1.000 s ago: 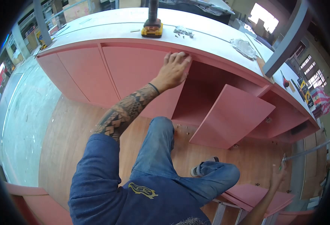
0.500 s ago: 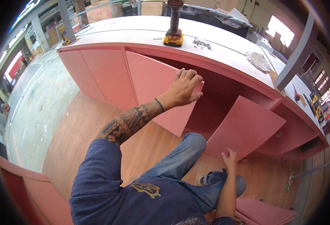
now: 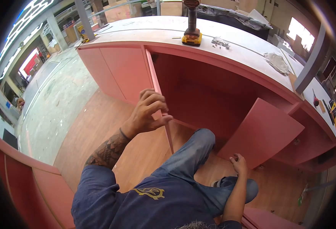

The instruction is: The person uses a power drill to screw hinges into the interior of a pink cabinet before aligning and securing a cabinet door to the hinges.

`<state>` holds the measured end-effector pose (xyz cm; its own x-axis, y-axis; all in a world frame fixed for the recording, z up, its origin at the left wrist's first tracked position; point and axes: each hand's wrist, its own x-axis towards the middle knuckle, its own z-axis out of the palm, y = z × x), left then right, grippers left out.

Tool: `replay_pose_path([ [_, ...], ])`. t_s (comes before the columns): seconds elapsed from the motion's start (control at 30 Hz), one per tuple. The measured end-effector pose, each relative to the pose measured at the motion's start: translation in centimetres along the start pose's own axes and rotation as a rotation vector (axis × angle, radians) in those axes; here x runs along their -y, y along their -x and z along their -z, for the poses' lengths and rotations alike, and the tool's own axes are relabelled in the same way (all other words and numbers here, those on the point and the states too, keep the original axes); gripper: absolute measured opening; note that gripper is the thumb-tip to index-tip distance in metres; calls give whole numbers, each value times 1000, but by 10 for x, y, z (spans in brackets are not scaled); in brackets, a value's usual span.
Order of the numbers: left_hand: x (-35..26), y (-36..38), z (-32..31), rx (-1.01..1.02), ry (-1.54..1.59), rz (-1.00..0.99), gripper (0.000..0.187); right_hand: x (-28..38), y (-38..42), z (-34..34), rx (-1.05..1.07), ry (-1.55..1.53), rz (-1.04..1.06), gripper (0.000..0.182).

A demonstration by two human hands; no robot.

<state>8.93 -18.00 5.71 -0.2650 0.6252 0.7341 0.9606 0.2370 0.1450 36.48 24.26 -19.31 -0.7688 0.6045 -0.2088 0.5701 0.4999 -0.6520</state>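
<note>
My left hand [image 3: 148, 112] is closed around the free edge of a pink cabinet door [image 3: 155, 78], fingers on one side and thumb on the other. The door stands swung out, seen nearly edge-on, and the dark pink inside of the cabinet [image 3: 210, 89] shows beside it. My right hand [image 3: 238, 165] hangs over my bent leg with its fingers loosely curled and apart, holding nothing that I can see. Just by it is the lower edge of a second pink panel [image 3: 265, 131], which leans at a slant against the cabinet front.
On the white countertop [image 3: 141, 35] stand a cordless drill [image 3: 192, 28] on its yellow battery, a heap of small metal parts [image 3: 221, 42] and a crumpled cloth [image 3: 276, 63]. Grey posts [image 3: 311, 57] rise nearby. Pink panels [image 3: 271, 219] lie on the wooden floor [image 3: 87, 126] at lower right.
My left hand has pulled the door further out and to the left, exposing more of the cabinet's inside. My right hand's fingers have curled more. The view has shifted slightly.
</note>
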Motion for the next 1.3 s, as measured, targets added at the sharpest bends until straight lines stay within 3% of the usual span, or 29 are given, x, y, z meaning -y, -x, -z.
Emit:
replay_pose_path([
  [0.1,-4,30,29,-61,-44,27,23,9,-4,-2,50,58,2,57],
  [0.17,-10,50,44,-135,-125,166,19,13,-5,-3,80,88,-3,58],
  [0.23,-9,66,57,-135,-215,136,18,17,-6,-5,85,90,-1,58],
  [0.3,-4,87,59,-256,-90,345,13,20,-7,-4,84,92,-7,58],
  [0.57,23,120,86,-440,-266,442,12,24,-1,-4,143,169,-53,59],
  [0.97,59,146,103,-482,-272,585,14,7,-19,-30,238,215,-3,56],
  [1.1,68,144,103,-544,-284,600,14,31,-24,-22,210,163,30,51],
  [1.23,71,143,104,-596,-262,701,15,55,-61,3,-161,-148,290,38],
  [1.3,74,142,103,-594,-303,672,16,78,-85,29,-412,-146,394,39],
])
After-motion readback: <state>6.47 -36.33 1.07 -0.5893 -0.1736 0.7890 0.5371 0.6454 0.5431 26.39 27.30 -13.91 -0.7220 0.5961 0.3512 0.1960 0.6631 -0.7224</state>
